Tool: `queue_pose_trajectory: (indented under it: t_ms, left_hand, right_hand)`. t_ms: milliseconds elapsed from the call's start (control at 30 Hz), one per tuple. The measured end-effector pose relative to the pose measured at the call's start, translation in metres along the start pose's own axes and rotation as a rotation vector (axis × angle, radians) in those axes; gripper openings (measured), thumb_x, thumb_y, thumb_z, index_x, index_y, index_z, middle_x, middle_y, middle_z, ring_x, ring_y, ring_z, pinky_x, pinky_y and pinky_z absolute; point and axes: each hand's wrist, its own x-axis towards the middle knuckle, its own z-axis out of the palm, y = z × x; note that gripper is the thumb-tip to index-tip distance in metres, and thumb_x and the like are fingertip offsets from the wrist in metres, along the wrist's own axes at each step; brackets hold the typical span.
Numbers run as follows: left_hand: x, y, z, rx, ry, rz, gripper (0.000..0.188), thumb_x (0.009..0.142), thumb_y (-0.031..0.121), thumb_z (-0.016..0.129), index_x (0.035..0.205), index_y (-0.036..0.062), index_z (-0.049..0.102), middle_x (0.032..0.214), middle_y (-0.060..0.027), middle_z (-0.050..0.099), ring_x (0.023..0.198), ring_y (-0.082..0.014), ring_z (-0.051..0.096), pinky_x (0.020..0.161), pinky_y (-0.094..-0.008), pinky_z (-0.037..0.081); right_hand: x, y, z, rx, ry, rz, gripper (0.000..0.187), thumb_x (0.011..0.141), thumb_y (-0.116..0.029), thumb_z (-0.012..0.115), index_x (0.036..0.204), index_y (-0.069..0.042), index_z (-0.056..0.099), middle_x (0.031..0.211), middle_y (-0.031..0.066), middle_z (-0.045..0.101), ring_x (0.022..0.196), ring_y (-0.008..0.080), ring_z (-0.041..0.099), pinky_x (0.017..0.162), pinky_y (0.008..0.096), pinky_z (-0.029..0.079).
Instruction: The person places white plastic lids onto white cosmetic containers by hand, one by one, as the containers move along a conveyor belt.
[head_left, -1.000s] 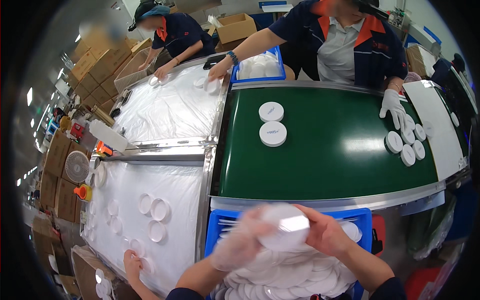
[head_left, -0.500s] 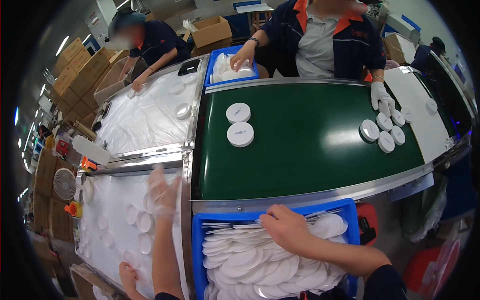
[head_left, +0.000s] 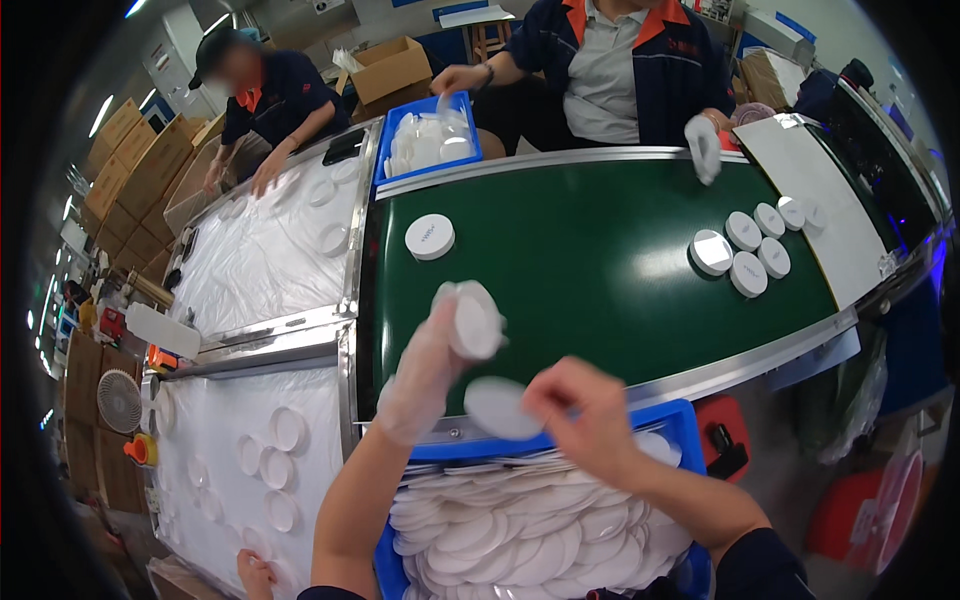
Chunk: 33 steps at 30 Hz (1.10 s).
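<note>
My left hand, in a thin translucent glove, grips a round white lid over the near edge of the green conveyor belt. Just right of it, my bare right hand pinches a thin white disc by its edge; motion blurs both slightly. Beneath my right hand sits a blue bin heaped with white discs. One white round piece with print on top lies on the belt beyond my left hand.
Several round pieces cluster at the belt's right end, near a co-worker's gloved hand. That co-worker's other hand is over a far blue bin. White round parts lie on the left table; another person's hand shows at its lower edge.
My left hand has moved right from the left table to the belt, now with a lid. My right hand has lifted a disc from the bin. One of two printed pieces is gone from the belt's left.
</note>
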Motion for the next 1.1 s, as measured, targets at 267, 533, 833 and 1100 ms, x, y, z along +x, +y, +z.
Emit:
queue_pose_trajectory:
  t_ms: [267, 533, 833, 1100]
  left_hand:
    - [-0.064, -0.003, 0.029, -0.117, 0.077, -0.131, 0.039, 0.089, 0.03, 0.044, 0.113, -0.0014, 0.049, 0.105, -0.01, 0.057, 0.095, -0.0161, 0.056, 0.082, -0.0284, 0.044]
    - [-0.076, -0.022, 0.021, 0.263, 0.295, 0.065, 0.026, 0.074, 0.013, 0.068, 0.094, -0.0013, 0.061, 0.086, -0.0058, 0.063, 0.077, -0.011, 0.058, 0.069, -0.0256, 0.047]
    - [-0.097, -0.017, 0.011, 0.824, 0.196, 0.045, 0.024, 0.086, 0.021, 0.045, 0.084, -0.0015, 0.054, 0.065, -0.0153, 0.055, 0.057, -0.0225, 0.053, 0.056, -0.0311, 0.042]
    - [-0.092, -0.004, -0.126, 0.642, 0.456, 0.699, 0.03, 0.085, 0.016, 0.045, 0.103, -0.0051, 0.056, 0.093, -0.0153, 0.06, 0.079, -0.0163, 0.057, 0.066, -0.0276, 0.047]
  right_hand:
    - [0.009, 0.022, 0.003, 0.094, 0.042, 0.172, 0.008, 0.079, -0.001, 0.06, 0.074, 0.001, 0.055, 0.062, 0.0017, 0.055, 0.052, 0.0045, 0.052, 0.046, 0.0177, 0.04]
    - [-0.003, 0.015, 0.017, -0.33, -0.175, 0.075, 0.011, 0.074, -0.009, 0.064, 0.072, 0.0, 0.057, 0.059, 0.0101, 0.056, 0.046, 0.016, 0.052, 0.044, 0.0268, 0.039]
    - [-0.016, 0.023, 0.032, -0.3, -0.267, 0.055, 0.016, 0.075, -0.01, 0.058, 0.088, -0.001, 0.055, 0.059, 0.0126, 0.057, 0.052, 0.0234, 0.058, 0.049, 0.0318, 0.046]
    - [-0.02, 0.02, 0.044, -0.209, -0.346, -0.025, 0.042, 0.076, -0.026, 0.068, 0.107, -0.002, 0.053, 0.081, 0.0073, 0.061, 0.054, 0.0158, 0.056, 0.049, 0.0276, 0.046]
